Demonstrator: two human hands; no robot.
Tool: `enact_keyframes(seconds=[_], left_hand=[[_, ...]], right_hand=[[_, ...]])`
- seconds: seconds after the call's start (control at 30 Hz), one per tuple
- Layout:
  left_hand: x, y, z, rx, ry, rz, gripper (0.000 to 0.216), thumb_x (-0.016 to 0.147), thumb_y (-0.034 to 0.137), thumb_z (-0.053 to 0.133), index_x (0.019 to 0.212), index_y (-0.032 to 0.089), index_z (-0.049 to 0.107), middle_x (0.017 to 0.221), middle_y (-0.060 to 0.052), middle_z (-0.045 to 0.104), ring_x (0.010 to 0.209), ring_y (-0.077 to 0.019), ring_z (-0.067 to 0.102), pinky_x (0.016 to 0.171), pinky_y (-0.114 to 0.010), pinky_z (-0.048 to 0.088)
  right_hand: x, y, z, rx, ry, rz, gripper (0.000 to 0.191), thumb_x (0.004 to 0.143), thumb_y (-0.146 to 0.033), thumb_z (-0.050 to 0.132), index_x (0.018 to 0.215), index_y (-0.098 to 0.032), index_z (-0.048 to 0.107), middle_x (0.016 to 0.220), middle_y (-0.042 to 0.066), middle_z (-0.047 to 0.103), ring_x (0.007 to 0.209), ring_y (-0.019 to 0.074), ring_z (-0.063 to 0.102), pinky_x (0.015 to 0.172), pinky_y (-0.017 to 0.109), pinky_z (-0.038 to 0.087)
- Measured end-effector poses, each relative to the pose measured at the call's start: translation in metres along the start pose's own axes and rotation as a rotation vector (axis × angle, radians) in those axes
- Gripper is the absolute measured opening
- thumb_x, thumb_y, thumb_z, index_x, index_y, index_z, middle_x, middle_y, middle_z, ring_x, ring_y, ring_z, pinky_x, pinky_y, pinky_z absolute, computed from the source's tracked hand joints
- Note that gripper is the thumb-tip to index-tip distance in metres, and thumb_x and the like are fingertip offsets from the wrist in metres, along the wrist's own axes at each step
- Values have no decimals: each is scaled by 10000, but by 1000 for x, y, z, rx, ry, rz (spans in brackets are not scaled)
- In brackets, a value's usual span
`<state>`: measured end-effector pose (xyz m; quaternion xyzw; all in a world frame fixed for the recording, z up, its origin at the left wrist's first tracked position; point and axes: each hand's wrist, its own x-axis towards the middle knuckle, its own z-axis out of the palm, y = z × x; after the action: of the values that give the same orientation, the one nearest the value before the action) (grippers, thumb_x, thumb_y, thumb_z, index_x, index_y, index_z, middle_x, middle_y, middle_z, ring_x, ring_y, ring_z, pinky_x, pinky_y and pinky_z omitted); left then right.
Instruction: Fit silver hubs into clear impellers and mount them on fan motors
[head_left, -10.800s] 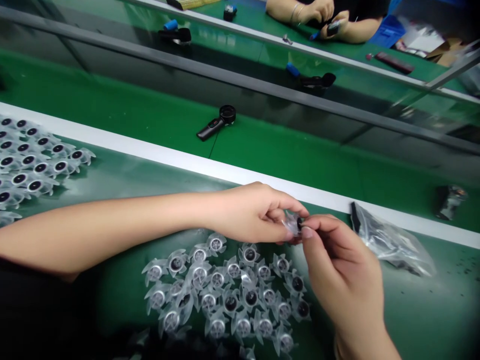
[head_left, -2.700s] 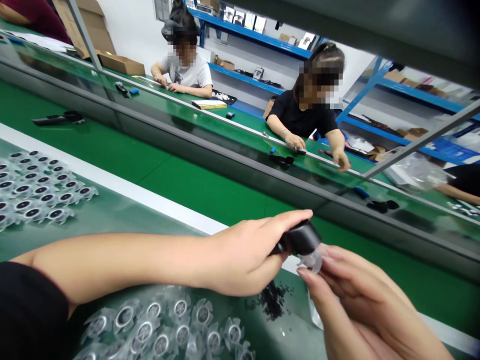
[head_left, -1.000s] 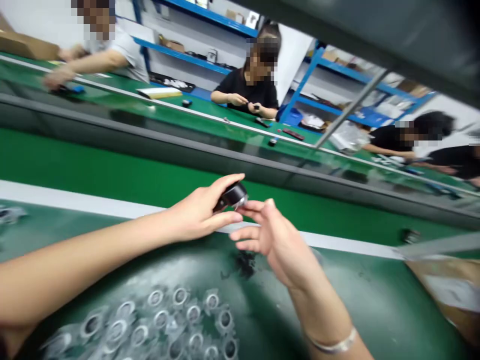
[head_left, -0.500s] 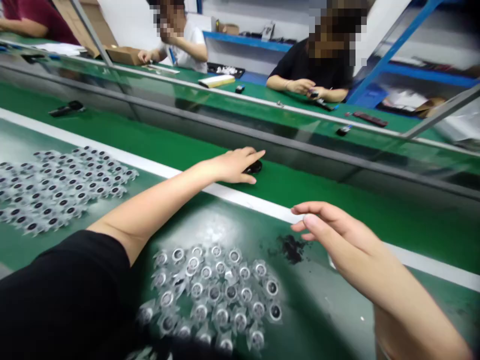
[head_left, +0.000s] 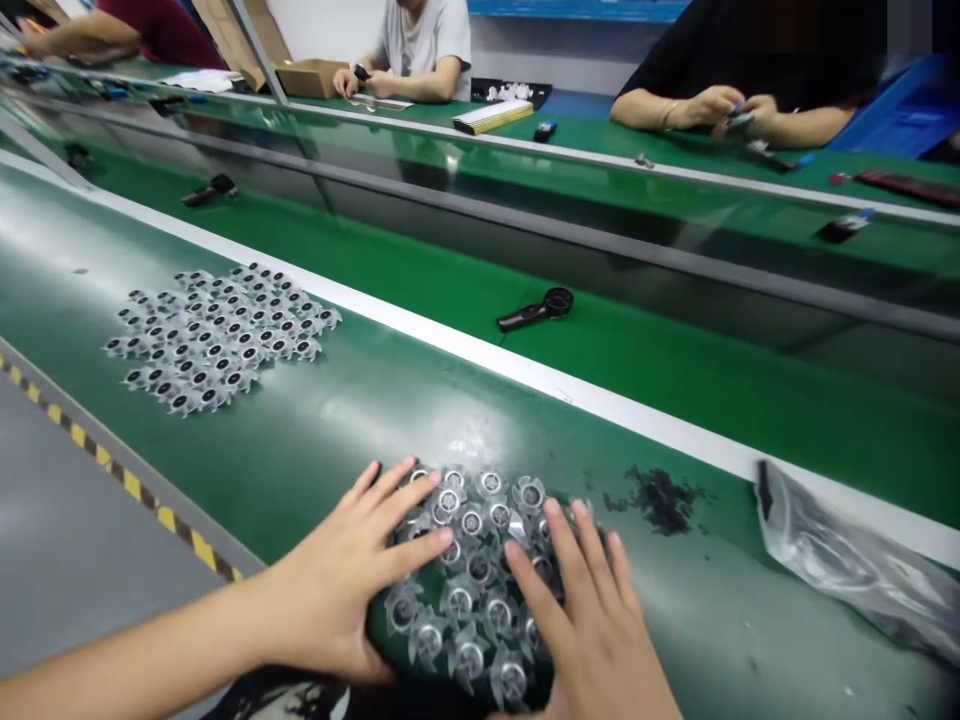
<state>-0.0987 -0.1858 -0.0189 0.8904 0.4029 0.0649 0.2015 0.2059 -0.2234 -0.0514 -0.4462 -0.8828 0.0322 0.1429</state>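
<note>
Both my hands lie spread on a heap of translucent plastic fan-shaped parts with dark round centres [head_left: 469, 570]. My left hand [head_left: 345, 570] presses against the heap's left side, its fingertips on the nearest parts. My right hand [head_left: 577, 620] rests on the heap's right side, fingers apart. Neither hand grips anything that I can see. The hands hide part of the heap. A second, flatter group of the same parts [head_left: 217, 340] lies further left on the green belt [head_left: 300, 440].
A white rail [head_left: 525, 385] runs behind the belt, with a black handheld tool [head_left: 536, 308] beyond it. Black bits [head_left: 660, 500] are scattered right of the heap, next to a clear plastic bag [head_left: 847, 565]. Co-workers sit at a far bench behind a glass panel.
My left hand has let go of the black round-headed tool, which now lies beyond the rail. Both hands have moved down onto the heap, and the view has swung level.
</note>
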Motion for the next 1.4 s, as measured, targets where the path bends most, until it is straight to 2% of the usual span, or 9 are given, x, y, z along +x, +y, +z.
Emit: enact_keyframes(seconds=[0.13, 0.33, 0.43, 0.5, 0.6, 0.77, 0.93, 1.1, 1.4], left_hand=[[21, 5, 18, -34, 61, -24, 1284, 556, 805, 773, 1600, 387, 154, 1694, -169, 165, 1523, -554, 139, 1142, -804, 228], [34, -6, -2, -75, 59, -54, 1410, 496, 876, 760, 1626, 347, 104, 1702, -194, 96, 1516, -590, 88, 1117, -852, 198], [46, -6, -26, -90, 151, -133, 1077, 757, 798, 654, 1616, 321, 214, 1706, -166, 133, 1544, -510, 132, 1161, -794, 212], [71, -9, -47, -103, 204, -116, 665, 961, 602, 534, 1527, 268, 434, 1636, -145, 342, 1508, -381, 323, 1196, -634, 333], [126, -21, -74, -104, -17, -10, 391, 1018, 404, 479, 1272, 186, 682, 1321, -109, 668, 1173, -222, 644, 1054, -376, 495], [188, -38, -85, -73, -235, 54, 275, 754, 341, 810, 987, 199, 776, 922, -21, 755, 777, -152, 684, 667, -220, 476], [187, -42, -79, -52, -222, 200, 162, 732, 196, 743, 885, 198, 690, 864, 9, 675, 770, -145, 628, 642, -216, 435], [185, -46, -73, 27, -85, 290, 191, 785, 86, 627, 938, 197, 650, 947, -20, 657, 883, -171, 632, 745, -249, 460], [183, -36, -58, 296, 20, 274, 142, 948, 159, 549, 951, 144, 690, 1054, -107, 662, 824, -216, 667, 683, -319, 480]], right_hand=[[32, 13, -3, 62, -26, -60, 1201, 646, -888, 635, 1580, -188, 350, 1653, 269, 227, 1459, 564, 291, 1003, 807, 383], [64, 51, -17, 237, -57, -82, 1261, 620, -909, 655, 1601, -221, 263, 1646, 220, 293, 1504, 487, 266, 1154, 785, 217], [72, 74, -25, 301, 84, 108, 780, 897, -691, 570, 1510, -232, 427, 1515, 184, 489, 1428, 398, 431, 1143, 685, 356], [78, 88, -28, 285, 130, 190, 449, 990, -440, 519, 1374, -215, 577, 1364, 171, 600, 1323, 347, 536, 1100, 607, 444], [93, 102, -29, 279, 80, 172, 343, 953, -293, 535, 1255, -210, 677, 1264, 143, 649, 1226, 312, 600, 1071, 535, 494], [116, 105, -23, 306, 22, 147, 348, 934, -133, 467, 1199, -166, 690, 1246, 145, 655, 1152, 264, 641, 1017, 485, 531], [114, 106, -27, 362, 13, 162, 155, 917, -111, 511, 958, -179, 644, 999, 72, 674, 895, 189, 664, 827, 375, 571], [108, 119, -30, 357, 86, 272, 209, 900, -220, 582, 1102, -190, 629, 933, 71, 668, 576, 148, 581, 614, 333, 543], [102, 114, -27, 304, 98, 157, 212, 983, -271, 527, 1054, -206, 717, 1009, 98, 676, 865, 216, 677, 796, 381, 573]])
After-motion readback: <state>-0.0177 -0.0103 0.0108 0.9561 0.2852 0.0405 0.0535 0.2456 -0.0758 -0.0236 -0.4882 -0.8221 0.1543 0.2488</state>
